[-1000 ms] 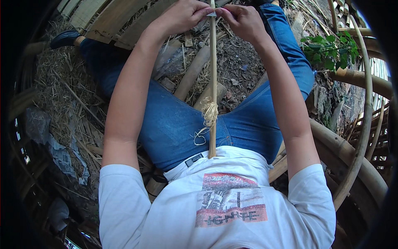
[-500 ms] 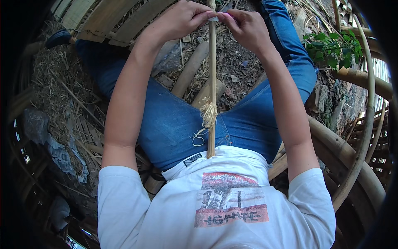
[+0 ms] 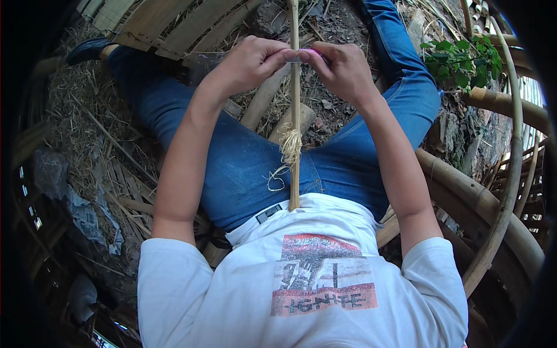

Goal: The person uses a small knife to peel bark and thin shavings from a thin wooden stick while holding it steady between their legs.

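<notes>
A long thin wooden stick [image 3: 295, 104] runs upright through the middle of the view, its near end against my white shirt at the waist. A tuft of pale curled shavings [image 3: 290, 145] clings to it above my lap. My left hand [image 3: 258, 62] and my right hand [image 3: 342, 68] meet at the upper stick, thumbs and fingers closed. Between them they pinch a small, flat, blade-like piece [image 3: 298, 57] lying across the stick. A bit of pink shows by the right fingers; most of the piece is hidden.
My jeans-clad legs [image 3: 249, 168] spread either side of the stick. Wooden slats [image 3: 203, 32] stand at the far left, straw [image 3: 81, 110] covers the ground there. A leafy plant [image 3: 464, 61] and curved bamboo poles [image 3: 476, 200] are on the right.
Both hands have slid down the stick toward my body, still pinching the flat piece. The stick's near end has shifted slightly upward in view.
</notes>
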Available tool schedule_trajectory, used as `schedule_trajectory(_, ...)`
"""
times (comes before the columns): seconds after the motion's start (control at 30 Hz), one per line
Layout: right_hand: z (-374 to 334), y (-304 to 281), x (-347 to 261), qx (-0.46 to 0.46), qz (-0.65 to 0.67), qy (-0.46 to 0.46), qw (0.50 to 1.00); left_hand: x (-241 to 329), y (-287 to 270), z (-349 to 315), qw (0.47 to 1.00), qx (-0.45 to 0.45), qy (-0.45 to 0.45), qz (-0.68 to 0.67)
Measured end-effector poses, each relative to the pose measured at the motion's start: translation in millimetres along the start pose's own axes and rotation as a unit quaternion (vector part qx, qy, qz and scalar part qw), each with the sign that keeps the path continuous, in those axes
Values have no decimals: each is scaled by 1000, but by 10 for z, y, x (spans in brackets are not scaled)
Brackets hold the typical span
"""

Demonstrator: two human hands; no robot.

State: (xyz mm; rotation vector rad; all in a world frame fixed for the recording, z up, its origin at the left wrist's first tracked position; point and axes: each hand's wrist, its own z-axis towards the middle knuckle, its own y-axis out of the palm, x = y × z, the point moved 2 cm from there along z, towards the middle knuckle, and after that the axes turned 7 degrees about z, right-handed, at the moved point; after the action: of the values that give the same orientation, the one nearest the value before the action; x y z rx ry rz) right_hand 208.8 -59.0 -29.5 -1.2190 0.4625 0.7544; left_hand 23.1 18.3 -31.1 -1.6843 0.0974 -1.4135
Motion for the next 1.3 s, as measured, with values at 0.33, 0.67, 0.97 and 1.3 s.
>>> schedule_trajectory(0.33,-332,8,-207,-26,3,28,999,168,158,-301,999,19,26,-8)
schedule_trajectory(0.67,-578,40,-391,-27,2,49,998,375,177,-522,999,-7,-12,37)
schedule_trajectory(0.97,-630,10,-489,-66,26,115,991,366,204,-583,998,-38,-50,0)
schedule_trajectory(1.3,-855,-22,-667,-134,122,197,963,615,174,-793,996,-62,-42,-37)
